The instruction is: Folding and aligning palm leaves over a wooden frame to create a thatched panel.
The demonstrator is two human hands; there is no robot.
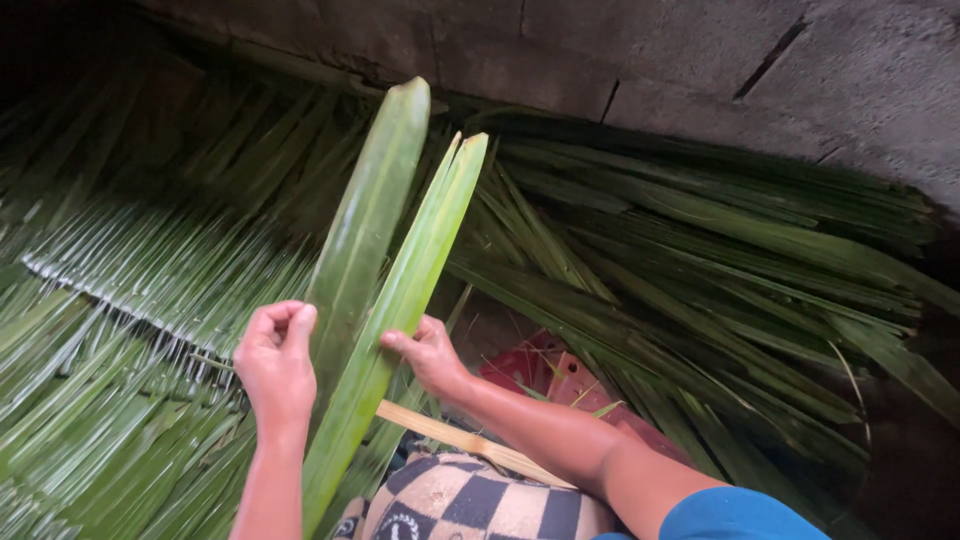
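Fingers of left hand (275, 360) and right hand (430, 352) clamp upright palm leaves (385, 260) amid leaf piles (700, 250), red crate (560, 378) beneath.

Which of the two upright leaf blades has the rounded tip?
The left leaf blade, by the left hand: darker green, blunt rounded top. The right leaf blade, pinched by the right hand, is paler, yellow-edged and ends in a point.

Across the top of the frame you face a rough grey block wall (700, 50), darkest at upper left. Heaps of long green leaves (700, 230) cover the floor below it, with a red crate (545, 375) at lower centre.
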